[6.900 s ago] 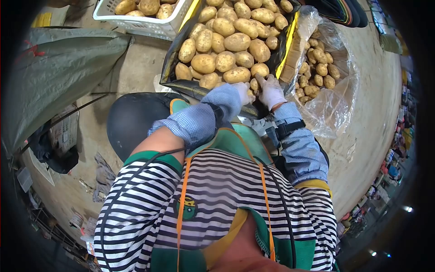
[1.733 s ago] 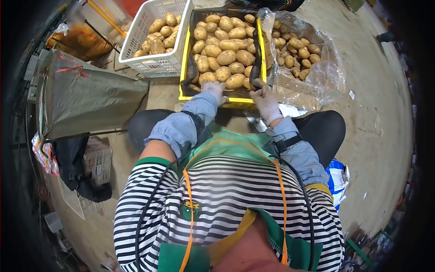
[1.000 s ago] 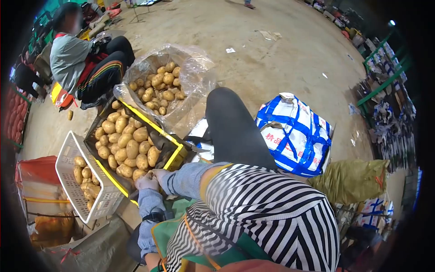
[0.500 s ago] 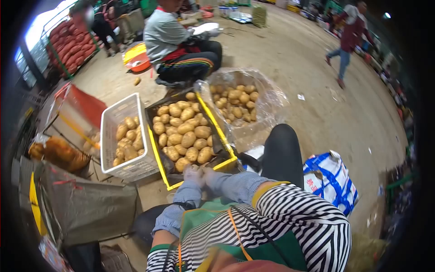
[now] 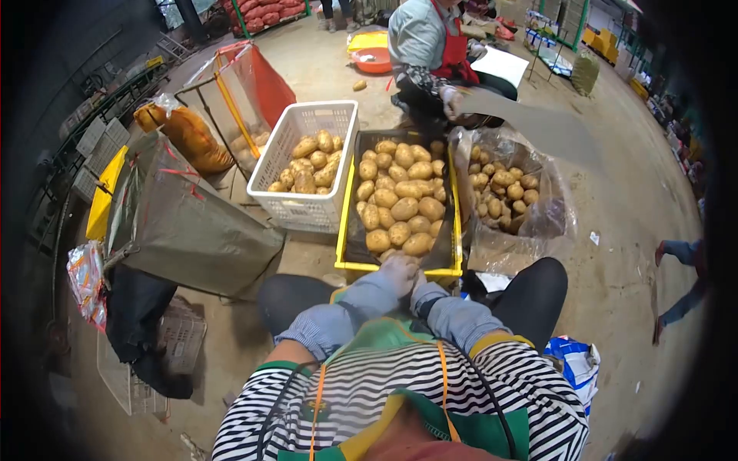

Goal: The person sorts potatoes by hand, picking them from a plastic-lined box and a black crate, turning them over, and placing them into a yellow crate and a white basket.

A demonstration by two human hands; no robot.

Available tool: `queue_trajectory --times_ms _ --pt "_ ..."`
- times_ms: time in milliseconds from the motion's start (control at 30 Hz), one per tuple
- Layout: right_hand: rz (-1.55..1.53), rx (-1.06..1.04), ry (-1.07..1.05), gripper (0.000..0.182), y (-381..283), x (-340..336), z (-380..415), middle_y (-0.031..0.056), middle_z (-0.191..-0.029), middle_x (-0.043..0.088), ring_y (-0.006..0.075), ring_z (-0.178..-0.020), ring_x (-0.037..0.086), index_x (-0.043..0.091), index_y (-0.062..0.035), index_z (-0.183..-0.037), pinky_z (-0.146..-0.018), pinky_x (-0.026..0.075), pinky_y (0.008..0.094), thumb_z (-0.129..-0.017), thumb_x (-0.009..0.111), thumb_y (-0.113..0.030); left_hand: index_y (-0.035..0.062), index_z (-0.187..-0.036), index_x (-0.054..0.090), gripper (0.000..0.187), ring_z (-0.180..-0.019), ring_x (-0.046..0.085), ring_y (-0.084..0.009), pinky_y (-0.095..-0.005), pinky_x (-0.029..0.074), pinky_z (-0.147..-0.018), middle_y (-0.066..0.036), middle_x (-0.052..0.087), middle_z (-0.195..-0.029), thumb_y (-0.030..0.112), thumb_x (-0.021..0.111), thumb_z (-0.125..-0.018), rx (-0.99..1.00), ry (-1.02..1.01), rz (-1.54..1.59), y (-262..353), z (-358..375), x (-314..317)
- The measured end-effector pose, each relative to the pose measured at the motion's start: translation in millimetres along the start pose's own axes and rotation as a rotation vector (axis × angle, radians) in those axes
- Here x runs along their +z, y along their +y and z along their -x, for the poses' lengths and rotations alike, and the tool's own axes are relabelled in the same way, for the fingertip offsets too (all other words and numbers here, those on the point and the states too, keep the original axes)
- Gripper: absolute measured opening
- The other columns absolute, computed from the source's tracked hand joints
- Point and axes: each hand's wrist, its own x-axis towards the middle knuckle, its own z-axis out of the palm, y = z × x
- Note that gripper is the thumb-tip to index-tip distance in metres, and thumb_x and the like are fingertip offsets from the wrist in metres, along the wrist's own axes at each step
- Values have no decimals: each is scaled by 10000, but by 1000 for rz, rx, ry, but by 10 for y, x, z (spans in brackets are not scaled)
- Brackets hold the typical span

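My gloved left hand [image 5: 398, 274] is at the near edge of a yellow crate [image 5: 347, 265] with a dark liner. Beside it, nearly touching, is my gloved right hand [image 5: 419, 281]. Both hands look closed with curled fingers, but what they hold, if anything, is hidden. Just beyond them the crate is filled with potatoes [image 5: 405, 208] in rows. One potato [image 5: 389, 255] lies right against my left hand's fingertips.
A white plastic crate [image 5: 344, 165] of potatoes stands left of the yellow one. On the right, a clear plastic bag [image 5: 555, 211] holds more potatoes. Opposite, a seated person [image 5: 419, 46] handles a large grey sheet [image 5: 530, 123]. A grey-brown tarp bag [image 5: 204, 227] stands at left.
My view has swung left, so the crates appear farther right. The person opposite now has a grey sheet out over the plastic bag. My hands remain together at the crate's near edge.
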Motion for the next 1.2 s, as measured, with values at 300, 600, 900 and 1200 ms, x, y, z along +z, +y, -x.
queue_trajectory --times_ms 300,600,900,1200 --pt "-94 59 -29 362 131 -392 99 175 -1105 671 339 -1063 627 634 -86 -1155 -921 492 372 -890 625 -332 135 -1014 695 217 -942 640 -338 -421 520 -836 -136 677 -1003 256 590 -867 -338 -340 50 67 -77 -450" --pt "349 180 -42 405 -407 -1239 407 167 -1045 686 319 -987 662 596 -144 -1232 -860 517 393 -852 632 -277 136 -1001 716 274 -888 665 -341 -431 534 -820 -137 695 -929 320 570 -861 -360 -604 68 140 -173 -580" --pt "667 168 -264 357 -608 -1638 378 171 -1081 671 344 -1036 636 630 -99 -1118 -888 497 438 -862 614 -348 68 -995 722 307 -823 682 -226 -344 533 -773 -134 715 -873 296 695 -791 -707 -763 384 -72 -322 -719" --pt "733 221 -339 356 -761 -1582 378 128 -1187 638 298 -1116 613 632 -106 -1141 -934 492 425 -875 611 -341 69 -1540 80 1100 -1473 88 -378 -463 150 -1190 -150 137 -1600 686 605 -796 -983 -221 -674 -1419 -937 -940"
